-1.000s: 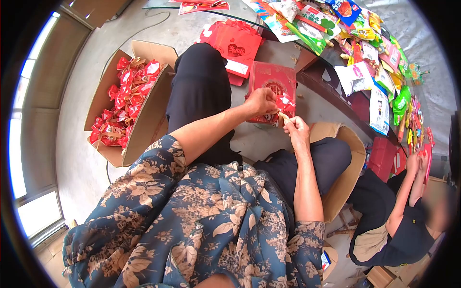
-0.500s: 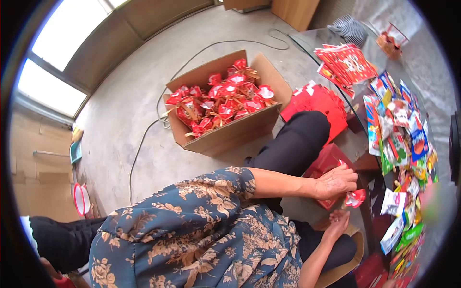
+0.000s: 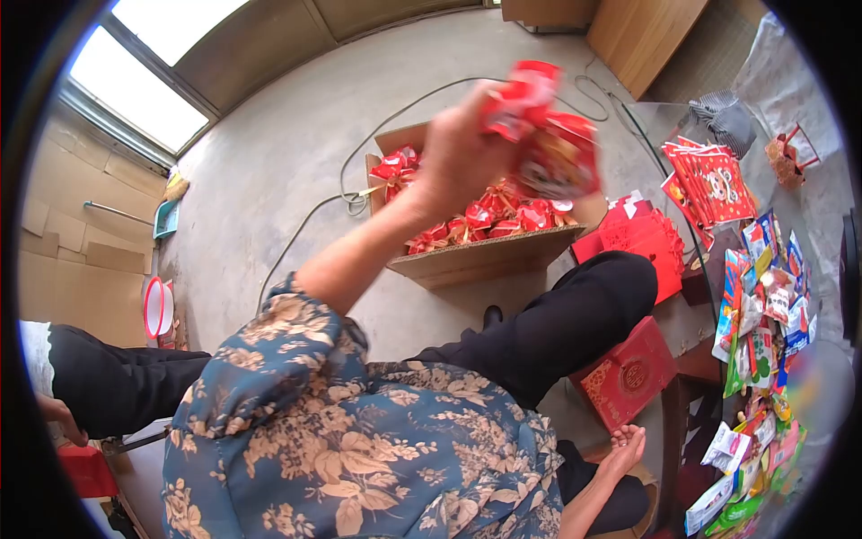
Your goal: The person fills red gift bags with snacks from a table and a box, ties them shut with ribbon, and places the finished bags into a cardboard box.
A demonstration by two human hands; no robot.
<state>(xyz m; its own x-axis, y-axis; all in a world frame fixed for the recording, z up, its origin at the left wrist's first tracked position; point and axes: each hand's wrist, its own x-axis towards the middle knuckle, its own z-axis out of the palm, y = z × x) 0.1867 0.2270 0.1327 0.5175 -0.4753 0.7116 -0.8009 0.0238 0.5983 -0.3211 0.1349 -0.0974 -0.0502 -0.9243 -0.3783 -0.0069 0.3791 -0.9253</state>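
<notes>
Above the cardboard box (image 3: 485, 259), my left hand (image 3: 467, 148) is closed round the gathered neck of a red gift bag (image 3: 561, 160). The bag is blurred by motion, with its printed body hanging to the right of my fingers. Inside the box lie several similar red tied bags (image 3: 489, 216) with gold ribbons. Near my lap, my right hand (image 3: 626, 449) has its fingers curled together. Whether anything small is in them I cannot make out. It is just below a dark red box (image 3: 628, 373) with a gold round emblem, beside my knee.
On the glass table at right lie colourful packaged snacks (image 3: 763, 314), a stack of flat red printed bags (image 3: 714, 184) and a small basket (image 3: 788, 160). Red packets (image 3: 642, 242) are piled beside my knee. A cable (image 3: 301, 234) crosses the floor. Another person's dark-clothed leg (image 3: 126, 377) is at left.
My left hand has swung up and away from the table side with the red bag, from beside my right hand to over the cardboard box. The dark red box's emblem is now uncovered.
</notes>
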